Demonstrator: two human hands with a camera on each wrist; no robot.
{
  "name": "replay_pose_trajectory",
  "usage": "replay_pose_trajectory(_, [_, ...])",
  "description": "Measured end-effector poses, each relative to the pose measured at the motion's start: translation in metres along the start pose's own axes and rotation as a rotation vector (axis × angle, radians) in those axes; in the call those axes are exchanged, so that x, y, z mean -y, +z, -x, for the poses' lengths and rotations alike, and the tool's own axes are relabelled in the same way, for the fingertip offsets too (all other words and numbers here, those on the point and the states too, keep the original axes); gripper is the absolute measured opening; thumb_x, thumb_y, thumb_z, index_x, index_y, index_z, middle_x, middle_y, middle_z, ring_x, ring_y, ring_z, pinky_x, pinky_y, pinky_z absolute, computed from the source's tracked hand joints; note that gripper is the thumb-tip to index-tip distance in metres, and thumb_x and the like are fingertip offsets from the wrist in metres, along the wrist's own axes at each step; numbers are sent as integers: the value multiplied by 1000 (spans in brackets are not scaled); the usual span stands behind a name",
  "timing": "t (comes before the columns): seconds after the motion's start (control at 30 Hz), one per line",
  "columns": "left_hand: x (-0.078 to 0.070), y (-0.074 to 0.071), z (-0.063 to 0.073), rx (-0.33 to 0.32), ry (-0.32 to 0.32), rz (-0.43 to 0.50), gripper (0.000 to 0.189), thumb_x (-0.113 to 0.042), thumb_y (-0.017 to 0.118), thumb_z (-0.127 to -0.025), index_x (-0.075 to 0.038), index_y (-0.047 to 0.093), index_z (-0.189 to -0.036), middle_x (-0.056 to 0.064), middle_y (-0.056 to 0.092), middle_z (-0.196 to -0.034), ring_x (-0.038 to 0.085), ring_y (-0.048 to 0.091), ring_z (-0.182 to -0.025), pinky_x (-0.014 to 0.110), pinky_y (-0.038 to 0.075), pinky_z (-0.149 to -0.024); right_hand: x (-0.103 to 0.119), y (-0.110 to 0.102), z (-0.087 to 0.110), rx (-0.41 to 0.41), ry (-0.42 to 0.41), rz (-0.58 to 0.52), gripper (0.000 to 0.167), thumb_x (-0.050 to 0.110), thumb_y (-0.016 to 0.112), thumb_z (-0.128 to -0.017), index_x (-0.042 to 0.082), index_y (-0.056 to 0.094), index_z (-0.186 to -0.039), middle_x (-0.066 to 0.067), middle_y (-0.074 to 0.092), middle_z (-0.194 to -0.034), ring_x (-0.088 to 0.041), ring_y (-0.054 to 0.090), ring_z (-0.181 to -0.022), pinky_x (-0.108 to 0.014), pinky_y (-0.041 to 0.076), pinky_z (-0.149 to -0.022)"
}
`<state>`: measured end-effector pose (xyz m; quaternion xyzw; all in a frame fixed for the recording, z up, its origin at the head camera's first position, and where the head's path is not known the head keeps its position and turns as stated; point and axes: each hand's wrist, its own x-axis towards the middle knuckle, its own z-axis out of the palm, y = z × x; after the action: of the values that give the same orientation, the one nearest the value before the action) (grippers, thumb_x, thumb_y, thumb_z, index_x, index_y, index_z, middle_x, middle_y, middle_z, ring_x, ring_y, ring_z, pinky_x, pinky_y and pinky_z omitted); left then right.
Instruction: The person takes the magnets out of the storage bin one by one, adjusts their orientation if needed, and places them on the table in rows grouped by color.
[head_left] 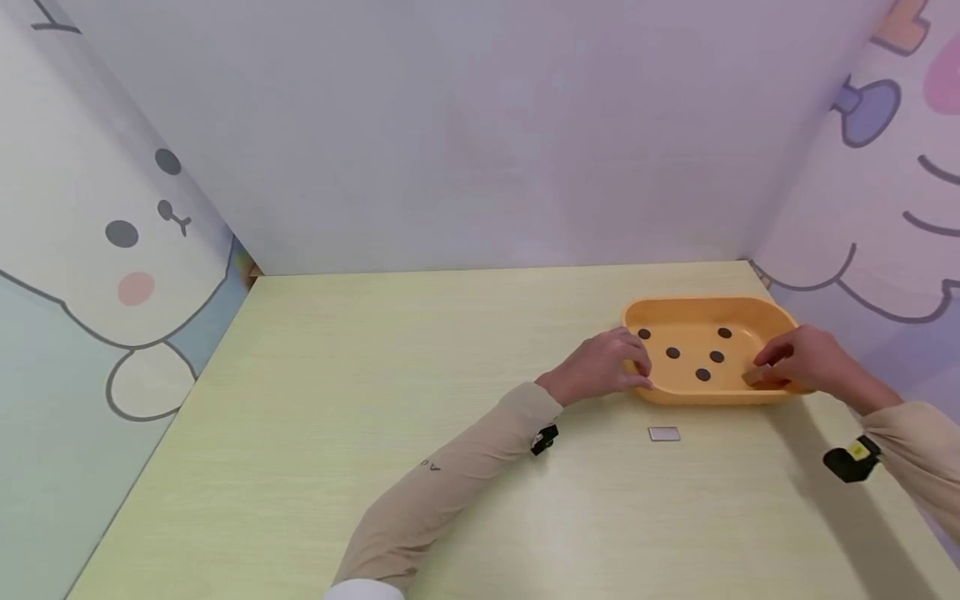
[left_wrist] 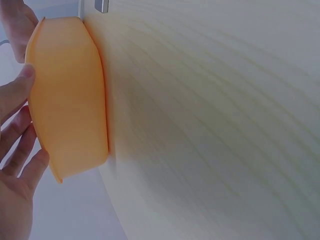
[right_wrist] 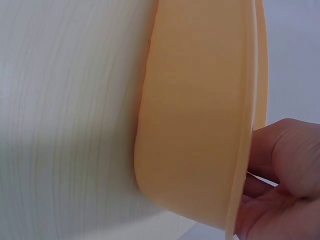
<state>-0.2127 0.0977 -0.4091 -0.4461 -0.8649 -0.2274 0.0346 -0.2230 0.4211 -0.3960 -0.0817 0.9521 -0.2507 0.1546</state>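
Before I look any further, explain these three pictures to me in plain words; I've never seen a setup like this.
There is no machine at work here, only a person's bare left hand and right hand. The wide picture comes from a camera worn on the head, looking forward and down. The other two come from a camera worn on each wrist, so they show the tub sideways and close up.

On the table stands that orange tub, with several dark discs inside. In front of it lies a small pale rectangle.

The left hand touches one end of the tub at its rim; the right reaches over the other end. Whether either grips something firmly, I can't tell.
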Motion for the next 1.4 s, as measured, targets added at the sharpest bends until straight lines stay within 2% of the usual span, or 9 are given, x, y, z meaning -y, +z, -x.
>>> replay_pose_trajectory(0.17, [3,0,0,-3,-1,11,19,-37,74,-80,-19,72,-86,-14,61,-89,3,49,-93,10,31,-93,-1,-2,3,-10,-10,-34,22,10,74,-79,-8,69,-91,-5,67,-77,-17,60,-64,-28,49,-55])
replay_pose_trajectory(0.37, [5,1,1,-6,-2,17,19,-38,74,-81,-19,72,-86,-15,61,-89,3,49,-92,10,31,-93,-2,-2,5,6,24,-181,27,6,69,-83,-13,64,-102,-12,68,-88,-16,66,-68,-30,53,-59])
replay_pose_trajectory(0.57, [5,3,2,-18,4,24,19,-37,74,-80,-19,72,-86,-14,61,-89,4,49,-91,9,32,-90,-4,-6,7,-12,59,-194,39,22,72,-85,-8,64,-109,-13,67,-97,-11,61,-72,-29,51,-62])
replay_pose_trajectory(0.67, [5,4,1,-14,12,28,18,-36,74,-81,-19,72,-86,-14,62,-89,3,49,-91,9,32,-90,-7,-9,10,-3,77,-219,43,27,68,-88,-7,62,-114,-10,68,-96,-10,61,-75,-27,51,-65])
replay_pose_trajectory(0.77, [4,5,0,-10,13,30,18,-36,74,-81,-19,72,-86,-13,63,-89,4,49,-91,9,32,-90,-8,-11,12,19,96,-320,39,23,63,-92,-7,60,-116,-6,70,-94,-10,66,-79,-25,52,-68])
replay_pose_trajectory(0.87, [4,5,0,-8,7,28,18,-37,74,-81,-19,72,-86,-13,63,-89,4,50,-92,9,32,-90,-8,-12,15,35,107,-471,23,17,61,-93,2,66,-110,-2,72,-91,-13,69,-82,-24,53,-70])
replay_pose_trajectory(0.97, [3,4,1,-8,9,25,18,-36,74,-81,-19,72,-86,-13,62,-89,4,50,-92,9,31,-91,-7,-12,16,36,114,-574,11,15,63,-92,15,71,-98,3,72,-88,-13,69,-81,-23,53,-70])
replay_pose_trajectory(1.17, [3,4,1,-8,13,21,18,-36,75,-81,-19,72,-86,-15,61,-88,3,49,-92,9,31,-92,-7,-11,17,57,84,-723,20,4,58,-93,17,73,-93,3,71,-88,-14,69,-81,-25,53,-71])
replay_pose_trajectory(1.4, [3,4,2,-11,15,23,18,-36,75,-81,-19,72,-86,-15,60,-88,4,50,-92,8,31,-91,-7,-9,23,93,43,-920,26,-7,51,-93,9,72,-94,-5,71,-90,-20,69,-83,-30,54,-72])
